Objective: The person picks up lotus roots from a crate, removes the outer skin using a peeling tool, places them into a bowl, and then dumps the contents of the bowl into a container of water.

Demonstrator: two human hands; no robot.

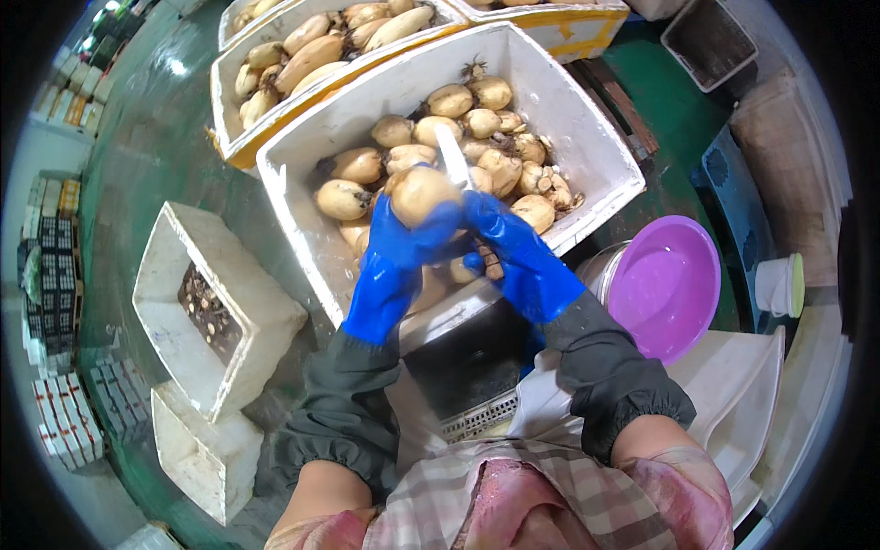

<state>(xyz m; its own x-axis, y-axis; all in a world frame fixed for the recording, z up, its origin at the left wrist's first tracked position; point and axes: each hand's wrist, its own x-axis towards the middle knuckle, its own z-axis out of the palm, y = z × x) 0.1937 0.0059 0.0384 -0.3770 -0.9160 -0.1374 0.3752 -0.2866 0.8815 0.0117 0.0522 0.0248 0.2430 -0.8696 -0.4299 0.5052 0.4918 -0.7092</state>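
My left hand [399,247], in a blue rubber glove, holds a pale brown lotus root segment [425,197] over a white foam box [292,227]. Close beside it my right hand [515,254], gloved alike, is closed on a knife [454,157], whose pale blade points up and away past the root's right side. Whether the blade touches the root I cannot tell. In the foam box lie several more lotus root segments [498,170], some with dark, rooty ends. My right fingers are partly hidden by the glove and blur.
Foam boxes with longer lotus roots [313,58] stand beyond. At the left a foam box [216,295] holds dark scraps, with another foam box [206,447] below it. To the right are a purple basin [663,289], a white bucket [777,285] and a blue container [732,213].
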